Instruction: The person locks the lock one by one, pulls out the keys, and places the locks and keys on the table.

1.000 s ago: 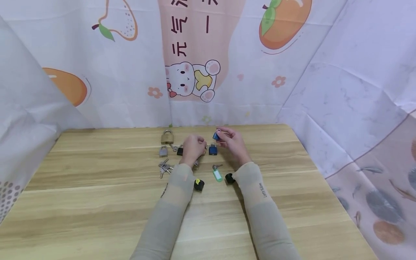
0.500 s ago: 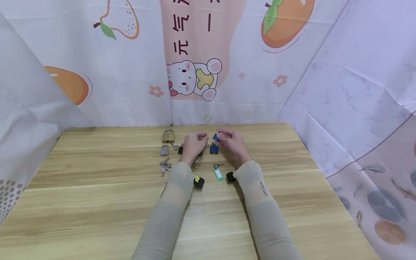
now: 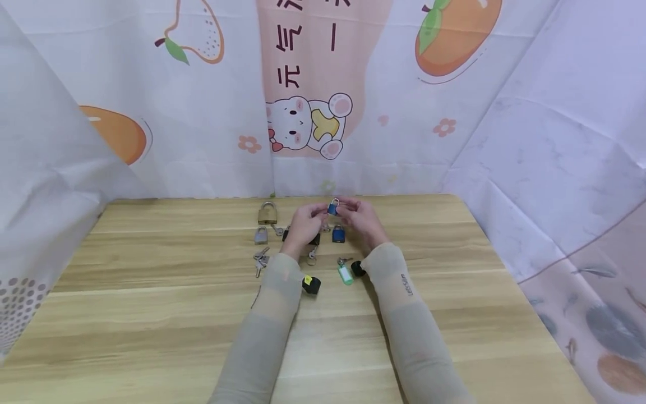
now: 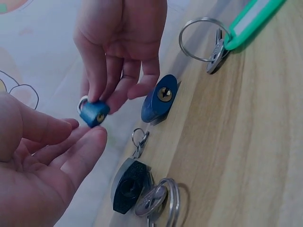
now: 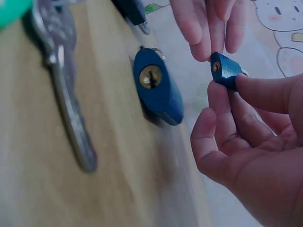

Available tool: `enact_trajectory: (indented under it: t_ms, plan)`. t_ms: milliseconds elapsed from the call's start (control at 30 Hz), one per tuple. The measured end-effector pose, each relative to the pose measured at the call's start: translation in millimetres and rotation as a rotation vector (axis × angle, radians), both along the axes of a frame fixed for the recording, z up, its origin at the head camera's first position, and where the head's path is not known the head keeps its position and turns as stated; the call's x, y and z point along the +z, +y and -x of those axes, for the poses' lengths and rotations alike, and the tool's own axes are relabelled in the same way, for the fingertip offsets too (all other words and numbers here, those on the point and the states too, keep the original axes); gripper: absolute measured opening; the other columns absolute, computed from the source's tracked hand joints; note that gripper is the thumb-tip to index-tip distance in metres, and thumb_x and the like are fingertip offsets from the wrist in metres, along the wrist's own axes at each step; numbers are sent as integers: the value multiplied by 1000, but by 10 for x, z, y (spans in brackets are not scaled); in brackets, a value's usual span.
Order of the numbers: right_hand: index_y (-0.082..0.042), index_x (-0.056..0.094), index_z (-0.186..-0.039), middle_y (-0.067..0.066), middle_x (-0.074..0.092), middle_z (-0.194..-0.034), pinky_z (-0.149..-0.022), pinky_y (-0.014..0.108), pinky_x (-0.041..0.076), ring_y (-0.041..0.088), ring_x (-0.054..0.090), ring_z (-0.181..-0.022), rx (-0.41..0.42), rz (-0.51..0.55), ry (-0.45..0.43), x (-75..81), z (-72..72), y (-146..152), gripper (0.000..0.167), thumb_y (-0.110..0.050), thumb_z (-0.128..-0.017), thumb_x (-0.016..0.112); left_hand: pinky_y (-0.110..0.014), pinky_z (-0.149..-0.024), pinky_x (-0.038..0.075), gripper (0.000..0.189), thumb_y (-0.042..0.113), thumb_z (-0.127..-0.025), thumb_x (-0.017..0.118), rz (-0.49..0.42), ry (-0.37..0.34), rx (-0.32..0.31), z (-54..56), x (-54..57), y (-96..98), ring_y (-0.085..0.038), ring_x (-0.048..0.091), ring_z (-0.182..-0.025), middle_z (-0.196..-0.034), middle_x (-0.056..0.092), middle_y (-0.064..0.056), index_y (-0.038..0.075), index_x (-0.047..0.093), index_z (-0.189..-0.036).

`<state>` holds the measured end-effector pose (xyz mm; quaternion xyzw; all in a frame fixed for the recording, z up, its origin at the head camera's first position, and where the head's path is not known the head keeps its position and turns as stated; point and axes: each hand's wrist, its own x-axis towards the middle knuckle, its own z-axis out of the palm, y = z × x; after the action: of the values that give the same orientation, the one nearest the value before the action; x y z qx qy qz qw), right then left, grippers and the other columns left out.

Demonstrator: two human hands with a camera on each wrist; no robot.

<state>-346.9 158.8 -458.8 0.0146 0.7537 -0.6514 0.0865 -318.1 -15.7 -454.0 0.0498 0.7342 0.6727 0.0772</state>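
My right hand (image 3: 364, 221) pinches a small blue padlock (image 3: 332, 209) between thumb and fingers, held up over the far part of the table. Its silver shackle is closed, and the brass keyhole (image 5: 217, 66) faces outward in both wrist views. My left hand (image 3: 304, 227) has its thumb and fingers spread, fingertips (image 4: 99, 135) right at the padlock's body. Below the hands, a larger blue padlock (image 5: 163, 94) stands on the table. A black padlock (image 4: 128, 187) with keys on a ring (image 4: 175, 198) stands beside it, partly hidden by the left hand in the head view.
To the left are a brass padlock (image 3: 267, 214), a grey padlock (image 3: 261, 235) and several loose keys (image 3: 261, 260). A key with a green tag (image 3: 345, 275) lies nearer. Black wrist-worn pieces (image 3: 311, 284) sit by the sleeves. A printed curtain (image 3: 212, 123) hangs behind the table (image 3: 166, 314).
My left hand has moved right, its fingertips reaching the small blue padlock. The right hand has shifted the padlock slightly left and turned it more upright.
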Motion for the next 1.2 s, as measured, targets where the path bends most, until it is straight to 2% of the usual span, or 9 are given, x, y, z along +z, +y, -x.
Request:
enact_trajectory:
  t_ms: [200,467,600,700,933,1000,1067,1133,1200]
  plan:
    - [-8,70,-129,13,70,-122,-81,26,58,16,68,-92,-42,-55,13,-57,33,-8,33,-8,-96,71,-39,-111,42,60,-2,-99,47,37,-50,-54,-30,-23,73,-28,43,-141,-153,44,-21,-4,29,-156]
    - [-6,68,-131,15,69,-124,-85,31,57,22,67,-98,13,-146,23,-28,25,-9,33,-7,-99,67,-38,-115,36,59,3,-99,47,51,-73,-47,-60,12,95,-24,43,-140,-153,46,-18,-3,32,-155]
    - [-4,64,-136,15,65,-132,-95,38,53,26,63,-110,119,-252,43,30,-7,-9,33,-10,-103,59,-31,-91,45,55,0,-95,46,52,-71,-52,-73,21,80,-24,56,-103,-127,63,-19,0,44,-151]
    - [-3,60,-140,15,62,-137,-100,41,50,26,62,-113,186,-311,50,53,-30,-15,36,-13,-105,56,-28,-70,39,53,-2,-93,46,35,-72,-56,-82,14,72,-20,47,-75,-100,60,-18,-1,50,-147]
    - [-3,53,-146,15,58,-142,-105,43,46,28,62,-112,241,-333,25,69,-98,-28,43,-18,-106,56,-25,-56,31,56,-2,-94,45,7,-129,-43,-108,-25,79,-13,33,-55,-66,42,-1,-3,44,-150]
    - [-4,51,-148,13,55,-147,-108,44,44,27,59,-121,243,-326,18,80,-115,-28,44,-19,-106,55,-25,-62,39,56,1,-96,46,16,-134,-35,-112,-21,76,-13,45,-64,-75,54,-5,-4,40,-152]
    - [-6,48,-150,11,51,-151,-110,45,42,28,54,-130,239,-340,40,105,-139,-20,47,-21,-107,54,-26,-79,48,57,6,-100,48,44,-127,-39,-119,-9,60,-16,60,-88,-104,66,-13,-4,34,-154]
    - [-6,47,-151,11,49,-152,-111,46,41,29,49,-135,224,-376,91,135,-160,-5,49,-26,-107,55,-32,-100,48,58,15,-104,50,110,-87,-59,-135,22,15,-22,58,-120,-138,58,-18,-1,32,-156]
    - [-7,47,-151,12,49,-152,-112,48,41,31,48,-137,206,-441,167,175,-181,27,52,-32,-106,55,-39,-112,41,60,25,-106,52,197,-18,-84,-156,68,-75,-26,46,-139,-155,44,-17,2,32,-157]
